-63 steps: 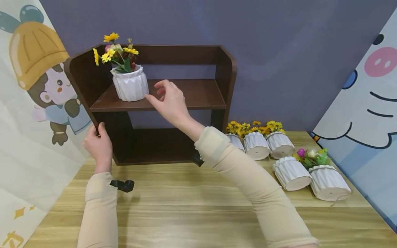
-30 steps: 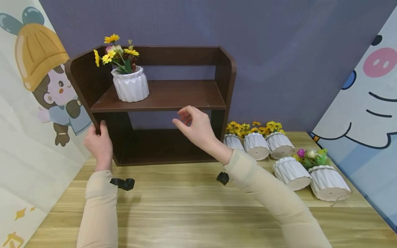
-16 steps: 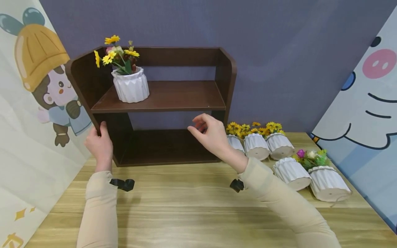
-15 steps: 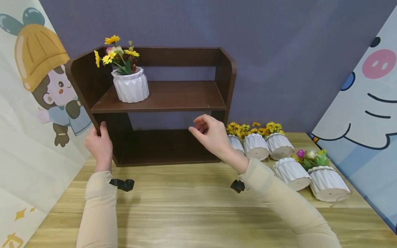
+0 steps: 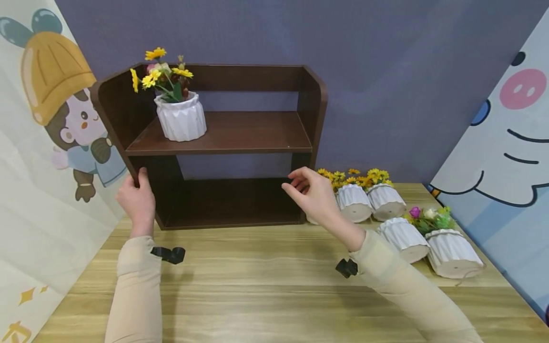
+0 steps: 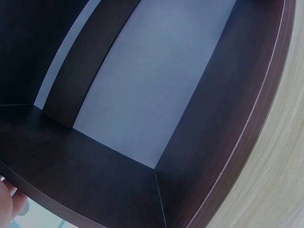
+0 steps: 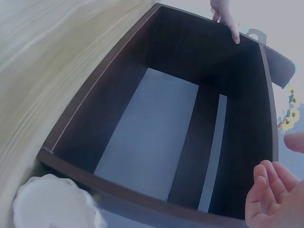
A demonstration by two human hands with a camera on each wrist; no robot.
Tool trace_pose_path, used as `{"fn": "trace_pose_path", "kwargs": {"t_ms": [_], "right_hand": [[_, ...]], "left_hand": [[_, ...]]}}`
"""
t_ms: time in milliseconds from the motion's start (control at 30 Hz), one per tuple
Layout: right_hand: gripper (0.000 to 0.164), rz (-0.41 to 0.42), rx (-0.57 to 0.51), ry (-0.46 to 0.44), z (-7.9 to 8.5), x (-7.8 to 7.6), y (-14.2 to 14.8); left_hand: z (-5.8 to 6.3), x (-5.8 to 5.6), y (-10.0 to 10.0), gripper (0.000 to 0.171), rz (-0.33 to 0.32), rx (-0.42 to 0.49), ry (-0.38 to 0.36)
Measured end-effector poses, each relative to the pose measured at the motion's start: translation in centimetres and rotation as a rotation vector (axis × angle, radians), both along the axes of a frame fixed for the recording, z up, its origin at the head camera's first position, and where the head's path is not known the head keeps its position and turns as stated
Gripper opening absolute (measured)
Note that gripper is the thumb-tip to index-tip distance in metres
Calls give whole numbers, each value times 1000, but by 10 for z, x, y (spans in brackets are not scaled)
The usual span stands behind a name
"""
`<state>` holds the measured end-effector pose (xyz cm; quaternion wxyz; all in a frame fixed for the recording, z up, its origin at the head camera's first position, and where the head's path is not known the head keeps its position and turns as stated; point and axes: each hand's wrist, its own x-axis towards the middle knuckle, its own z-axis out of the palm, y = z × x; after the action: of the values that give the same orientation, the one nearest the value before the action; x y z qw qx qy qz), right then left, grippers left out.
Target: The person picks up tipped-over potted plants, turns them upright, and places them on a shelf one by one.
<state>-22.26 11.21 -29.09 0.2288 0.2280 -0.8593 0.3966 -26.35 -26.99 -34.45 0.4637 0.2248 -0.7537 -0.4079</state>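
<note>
A dark brown two-tier shelf (image 5: 253, 133) stands on the wooden table against the back wall. My left hand (image 5: 138, 202) grips the front edge of its left side panel, thumb on the inner face; in the right wrist view that thumb shows too. Upright on the upper board, at the left, is a ribbed white flowerpot (image 5: 182, 119) with yellow flowers. My right hand (image 5: 317, 197) holds nothing; its fingers are loosely bent, thumb apart, before the shelf's lower right corner. It partly covers the nearest of several white flowerpots (image 5: 355, 202) lying on their sides with yellow flowers.
Farther right lie two more tipped pots, a white pot (image 5: 403, 239) and another pot (image 5: 454, 255) with purple, white and green flowers beside them. Bare wooden tabletop (image 5: 257, 276) stretches in front of the shelf. Printed cartoon panels flank both sides.
My right hand has drawn away from the pot on the upper board, moving down and right past the shelf's front. My left hand keeps its grip on the side panel; the pots stay put.
</note>
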Motion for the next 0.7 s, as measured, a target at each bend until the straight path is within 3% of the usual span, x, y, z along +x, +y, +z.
{"fn": "trace_pose_path", "kwargs": {"t_ms": [700], "right_hand": [[28, -94, 12, -84, -23, 10, 45]], "left_hand": [[0, 2, 1, 49, -5, -7, 14]]}}
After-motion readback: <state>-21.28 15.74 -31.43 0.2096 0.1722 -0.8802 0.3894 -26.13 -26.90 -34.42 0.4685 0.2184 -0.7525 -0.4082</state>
